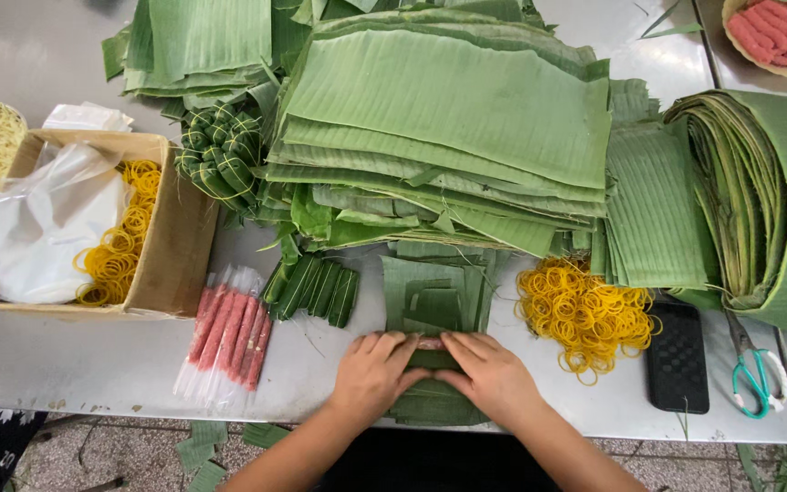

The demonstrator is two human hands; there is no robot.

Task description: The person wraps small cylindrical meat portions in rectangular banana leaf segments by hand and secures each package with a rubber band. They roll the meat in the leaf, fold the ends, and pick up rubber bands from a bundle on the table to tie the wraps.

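Head view, lower middle: left hand (pixel 373 372) and right hand (pixel 489 374) press curled fingers onto a pink sausage (pixel 430 343), pinning it across a leaf strip (pixel 434 305) so it rolls tight. Rubber bands (pixel 583 312) wait just right; more wrapped sausages (pixel 228 335) lie left, within reach.
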